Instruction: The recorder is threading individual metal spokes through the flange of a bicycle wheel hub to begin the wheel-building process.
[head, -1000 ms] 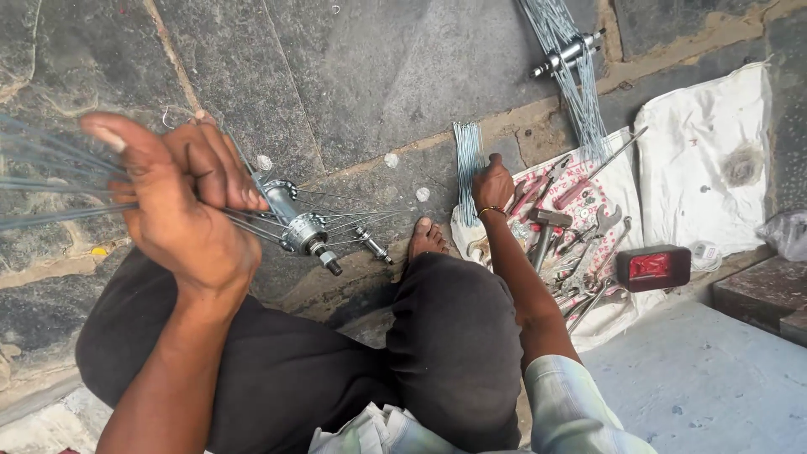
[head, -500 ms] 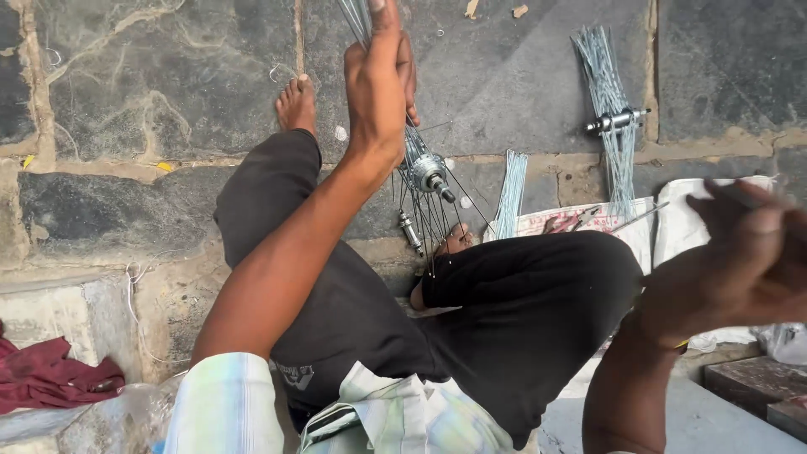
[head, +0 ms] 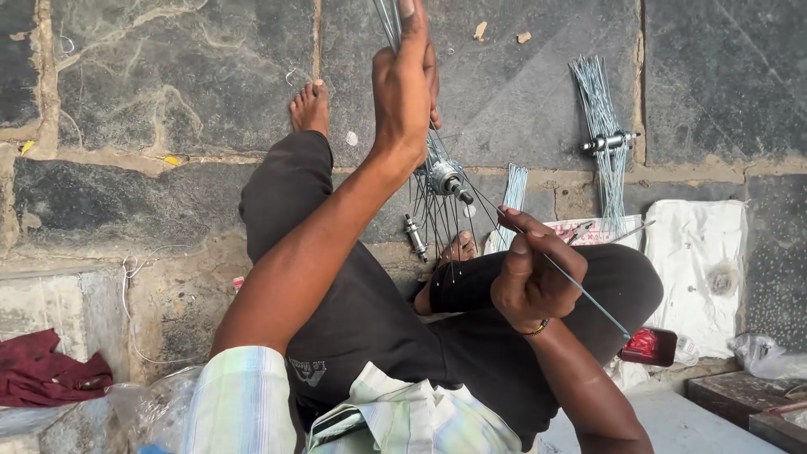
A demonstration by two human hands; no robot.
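Near frame centre, wheel hub hangs over person's lap, many spokes already threaded, fanning up and down. Left hand closed around upper spoke bunch. Right hand pinches single loose spoke, tip aimed at hub. Loose spoke bundle on stone floor unused; lacing partly done.

The hub and its thin spokes look like bright, glossy metal, as does the single spoke, against a rough, matt grey stone floor, soft dark cloth trousers and a crumpled white cloth.
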